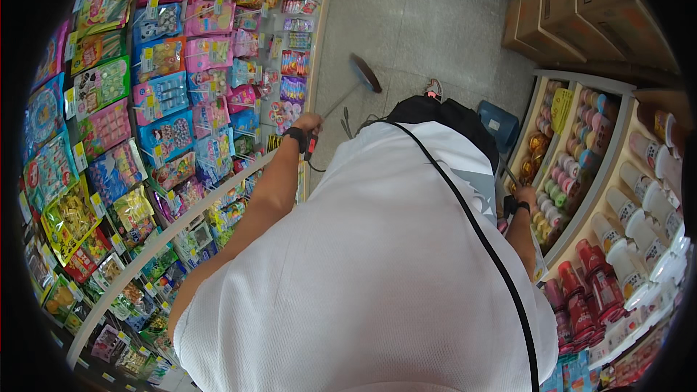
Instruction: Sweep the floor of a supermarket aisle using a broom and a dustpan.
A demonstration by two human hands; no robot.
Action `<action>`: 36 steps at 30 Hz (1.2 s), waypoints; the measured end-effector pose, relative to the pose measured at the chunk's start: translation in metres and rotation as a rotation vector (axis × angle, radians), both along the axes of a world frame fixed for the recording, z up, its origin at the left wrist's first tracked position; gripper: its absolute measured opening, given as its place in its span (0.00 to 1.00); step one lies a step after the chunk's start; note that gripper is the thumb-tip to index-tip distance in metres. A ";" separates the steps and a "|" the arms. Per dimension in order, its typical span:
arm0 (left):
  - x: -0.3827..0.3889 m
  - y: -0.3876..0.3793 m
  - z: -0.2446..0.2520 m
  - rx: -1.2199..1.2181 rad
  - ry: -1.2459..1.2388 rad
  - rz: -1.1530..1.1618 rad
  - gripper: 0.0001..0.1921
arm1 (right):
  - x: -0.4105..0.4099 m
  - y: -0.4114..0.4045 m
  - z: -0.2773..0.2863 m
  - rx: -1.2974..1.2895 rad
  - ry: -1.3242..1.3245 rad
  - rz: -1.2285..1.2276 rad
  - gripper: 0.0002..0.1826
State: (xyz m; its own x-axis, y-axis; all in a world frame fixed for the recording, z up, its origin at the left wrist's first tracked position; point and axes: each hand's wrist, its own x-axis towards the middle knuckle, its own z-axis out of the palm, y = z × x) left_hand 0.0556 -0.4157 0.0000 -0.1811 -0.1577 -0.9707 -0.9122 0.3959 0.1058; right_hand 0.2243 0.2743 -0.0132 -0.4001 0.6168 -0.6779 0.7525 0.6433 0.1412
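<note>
My left hand [309, 123] grips the pole of a broom [366, 74]. Its pale pole runs back past my left forearm, and the broom head rests on or just above the floor, slightly blurred. On the right, my right hand [525, 197] is closed around the thin handle of a blue dustpan [497, 124]. The dustpan is low beside my right leg, partly hidden by my black trousers. Black bands with small devices sit on both wrists.
Hanging snack packets [163, 95] fill the shelving on my left. Cardboard boxes [572, 11] are stacked at the upper right. Below them, a display case [580, 147] holds wrapped sweets, beside cups [634, 212] and red containers [585, 288]. Grey floor tiles [425, 16] lie between.
</note>
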 end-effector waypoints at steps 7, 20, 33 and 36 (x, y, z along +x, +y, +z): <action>-0.019 0.032 -0.010 -0.062 0.010 0.053 0.13 | -0.003 -0.003 0.002 -0.080 -0.063 -0.079 0.27; -0.012 0.019 -0.062 -0.126 0.181 -0.150 0.12 | -0.014 0.045 -0.024 -0.226 0.157 0.539 0.22; 0.004 -0.035 -0.136 -0.184 0.149 -0.351 0.08 | -0.223 -0.052 0.030 -0.447 0.172 0.654 0.19; -0.038 -0.006 -0.134 -0.227 0.176 -0.041 0.10 | -0.303 -0.026 0.023 -0.466 0.187 0.841 0.17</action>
